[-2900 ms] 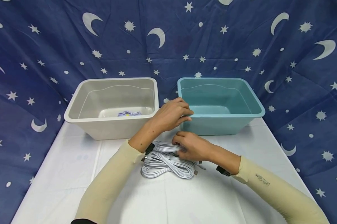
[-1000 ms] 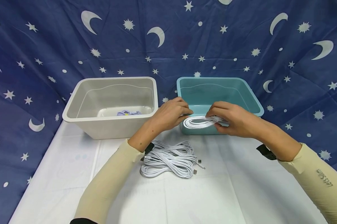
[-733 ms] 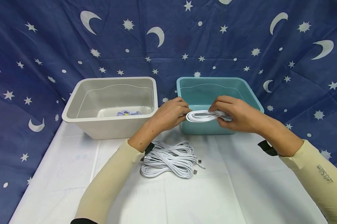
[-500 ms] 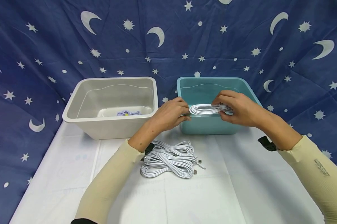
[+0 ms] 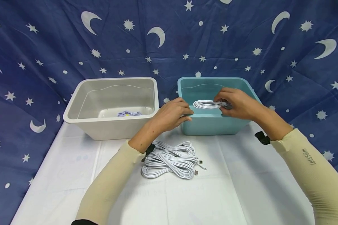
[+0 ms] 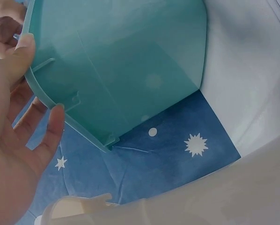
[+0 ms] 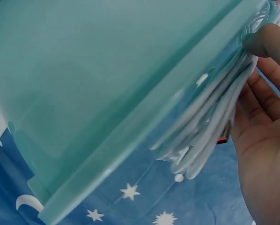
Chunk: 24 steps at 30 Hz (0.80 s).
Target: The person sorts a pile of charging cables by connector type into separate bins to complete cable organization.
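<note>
The right hand [image 5: 237,104] is holding a coiled white USB cable [image 5: 204,104] over the opening of the teal plastic bin [image 5: 211,126], just inward of its front rim. Its fingers are pinching the coil at one end, with the thumb on the side nearest the front rim; the other end is pointing toward the bin's left side. Whether the coil is touching the bin, I cannot tell.

The left hand [image 5: 173,114] is gripping the teal bin's front rim near its left corner, the thumb lying outside and the fingers curling over the rim.

In front of the teal bin, toward its left, a pile of white USB cables [image 5: 169,162] is lying on the white-covered desk [image 5: 197,200], with metal connectors [image 5: 196,172] sticking out. To the left of the teal bin, a grey plastic bin [image 5: 112,129] is standing, and a pale purple cable bundle [image 5: 128,113] is resting inside it. Behind the teal bin, a blue moon-and-star curtain [image 5: 214,37] is hanging. Beige sleeves [image 5: 312,168] are covering both forearms.
</note>
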### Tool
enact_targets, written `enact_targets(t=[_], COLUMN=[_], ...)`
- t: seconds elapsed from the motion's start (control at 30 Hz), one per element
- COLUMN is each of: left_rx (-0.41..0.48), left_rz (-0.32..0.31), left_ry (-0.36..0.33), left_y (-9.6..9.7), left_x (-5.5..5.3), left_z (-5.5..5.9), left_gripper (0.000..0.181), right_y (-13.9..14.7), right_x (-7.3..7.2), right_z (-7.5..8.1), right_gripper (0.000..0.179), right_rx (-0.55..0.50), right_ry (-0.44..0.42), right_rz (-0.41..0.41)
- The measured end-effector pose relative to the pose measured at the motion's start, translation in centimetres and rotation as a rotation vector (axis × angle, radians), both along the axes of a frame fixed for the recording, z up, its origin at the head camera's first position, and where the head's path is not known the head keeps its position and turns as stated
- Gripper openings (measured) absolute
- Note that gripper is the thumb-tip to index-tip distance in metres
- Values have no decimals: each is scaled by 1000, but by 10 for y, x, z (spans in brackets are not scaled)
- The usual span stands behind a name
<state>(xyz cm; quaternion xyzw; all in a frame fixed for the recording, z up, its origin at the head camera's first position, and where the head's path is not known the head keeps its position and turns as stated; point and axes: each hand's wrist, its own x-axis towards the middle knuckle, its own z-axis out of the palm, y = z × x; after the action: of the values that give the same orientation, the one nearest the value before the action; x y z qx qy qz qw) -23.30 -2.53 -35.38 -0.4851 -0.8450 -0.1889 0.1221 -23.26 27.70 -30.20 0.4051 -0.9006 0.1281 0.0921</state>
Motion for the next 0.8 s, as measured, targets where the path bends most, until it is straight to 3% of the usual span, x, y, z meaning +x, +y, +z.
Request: enact_targets(t=[0.2,0.43,0.8], left_rx=[-7,-8,-30], left_rz=[0,8,25], left_ry=[0,-11,-20], left_y=[0,0,0], left_x=[1,1,2], left_z=[0,0,1], left_gripper=[25,26,27], right_y=[3,4,-5], right_x=[-4,-4,13], right_z=[-5,-6,-4], right_gripper=[31,28,26], right_rx=[27,8,-5], right_ry=[-39,8,36], right_rz=[-39,32,83])
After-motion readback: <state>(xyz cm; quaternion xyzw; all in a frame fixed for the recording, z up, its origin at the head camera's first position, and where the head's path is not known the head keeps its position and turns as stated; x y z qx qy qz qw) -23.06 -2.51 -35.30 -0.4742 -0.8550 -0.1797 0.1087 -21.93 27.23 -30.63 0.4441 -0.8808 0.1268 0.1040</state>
